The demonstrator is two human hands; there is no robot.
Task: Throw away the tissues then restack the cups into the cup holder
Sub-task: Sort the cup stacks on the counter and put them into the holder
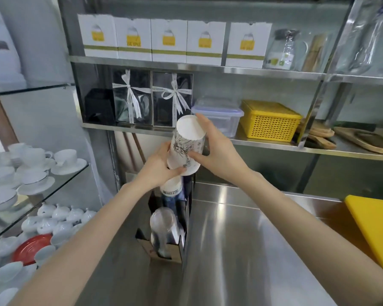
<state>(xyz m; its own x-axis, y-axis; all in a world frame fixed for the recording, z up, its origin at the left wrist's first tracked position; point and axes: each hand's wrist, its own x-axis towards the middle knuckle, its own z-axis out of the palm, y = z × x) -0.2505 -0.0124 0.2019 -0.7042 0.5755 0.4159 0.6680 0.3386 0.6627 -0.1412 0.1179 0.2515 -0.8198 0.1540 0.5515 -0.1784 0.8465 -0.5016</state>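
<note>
Low in the frame's centre, a stack of clear plastic cups (163, 226) stands in the black slotted cup holder (187, 208). Above it, the left hand (158, 166) and right hand (217, 149) both grip an upturned white paper cup (186, 144) bearing a black line drawing. Across the top, white boxes (133, 38) with yellow labels read "LIFE STYLE".

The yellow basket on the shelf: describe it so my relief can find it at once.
Start at the steel shelving behind the counter and go to its lower shelf. The yellow perforated plastic basket with a lid stands there, right of the clear lidded plastic container. It is the only bright yellow, grid-walled box on that shelf.
</note>
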